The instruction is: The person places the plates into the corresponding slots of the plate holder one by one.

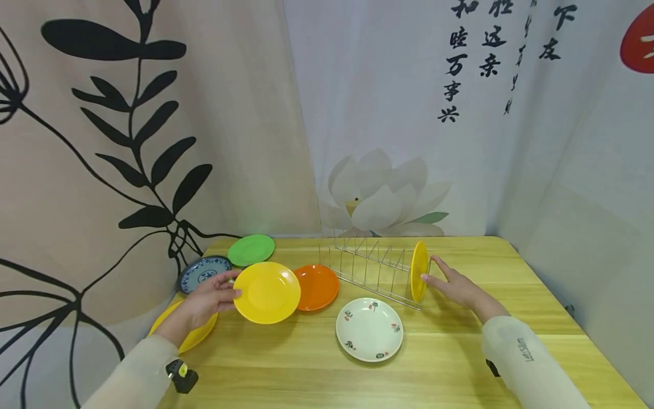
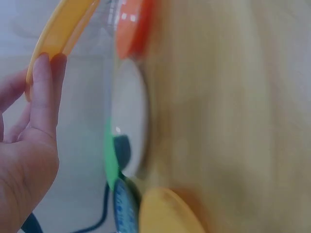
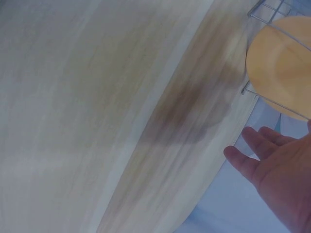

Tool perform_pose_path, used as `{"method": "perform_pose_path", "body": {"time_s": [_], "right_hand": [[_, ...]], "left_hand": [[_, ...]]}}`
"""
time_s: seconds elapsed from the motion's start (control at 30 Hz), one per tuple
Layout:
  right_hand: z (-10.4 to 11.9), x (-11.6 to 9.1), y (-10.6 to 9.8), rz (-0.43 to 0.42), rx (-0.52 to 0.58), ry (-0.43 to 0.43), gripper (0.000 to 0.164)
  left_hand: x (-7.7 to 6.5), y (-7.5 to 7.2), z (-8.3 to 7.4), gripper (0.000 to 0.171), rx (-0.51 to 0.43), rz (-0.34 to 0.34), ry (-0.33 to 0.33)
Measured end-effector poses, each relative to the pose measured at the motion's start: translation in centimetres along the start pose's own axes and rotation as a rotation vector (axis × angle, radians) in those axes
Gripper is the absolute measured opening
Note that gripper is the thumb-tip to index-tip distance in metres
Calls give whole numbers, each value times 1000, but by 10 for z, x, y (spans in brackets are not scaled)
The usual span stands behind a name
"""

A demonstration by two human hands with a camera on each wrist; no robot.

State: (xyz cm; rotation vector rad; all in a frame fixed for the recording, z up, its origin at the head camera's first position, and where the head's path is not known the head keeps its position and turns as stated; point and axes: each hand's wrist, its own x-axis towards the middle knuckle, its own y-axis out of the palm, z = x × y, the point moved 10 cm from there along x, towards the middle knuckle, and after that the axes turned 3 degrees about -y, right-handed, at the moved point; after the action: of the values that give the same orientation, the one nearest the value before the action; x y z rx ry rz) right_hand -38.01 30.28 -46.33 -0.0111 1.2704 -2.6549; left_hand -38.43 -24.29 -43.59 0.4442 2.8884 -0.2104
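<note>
My left hand (image 1: 206,301) pinches the edge of a yellow plate (image 1: 268,292) and holds it above the table, tilted. The left wrist view shows that plate (image 2: 63,29) edge-on between the thumb and fingers of the left hand (image 2: 31,150). A wire dish rack (image 1: 368,272) stands at the back right, with another yellow plate (image 1: 419,271) upright at its right end. Beside that plate is my right hand (image 1: 457,287). In the right wrist view the right hand (image 3: 277,167) has its fingers extended below the plate (image 3: 282,65); whether the thumb touches it is unclear.
On the wooden table (image 1: 434,363) lie a white patterned plate (image 1: 369,329), an orange plate (image 1: 318,288), a green plate (image 1: 251,250) and a blue-and-white plate (image 1: 205,272). Another yellow plate (image 1: 196,338) lies under the left forearm. A printed curtain (image 1: 245,142) hangs behind.
</note>
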Motion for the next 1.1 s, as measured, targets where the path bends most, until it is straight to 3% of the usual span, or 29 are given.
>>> {"method": "perform_pose_path", "body": {"time_s": [0.23,0.63,1.1], "right_hand": [[0,-2,-1,1,-7,-2,87],[3,0,0,5,-15,1,90],[4,0,1,10,-17,-6,90]], "left_hand": [[20,12,-28,69,-51,-25,69],[56,31,-50,65,-178,-238,64],[88,99,-83,62,-234,-213,118]]}}
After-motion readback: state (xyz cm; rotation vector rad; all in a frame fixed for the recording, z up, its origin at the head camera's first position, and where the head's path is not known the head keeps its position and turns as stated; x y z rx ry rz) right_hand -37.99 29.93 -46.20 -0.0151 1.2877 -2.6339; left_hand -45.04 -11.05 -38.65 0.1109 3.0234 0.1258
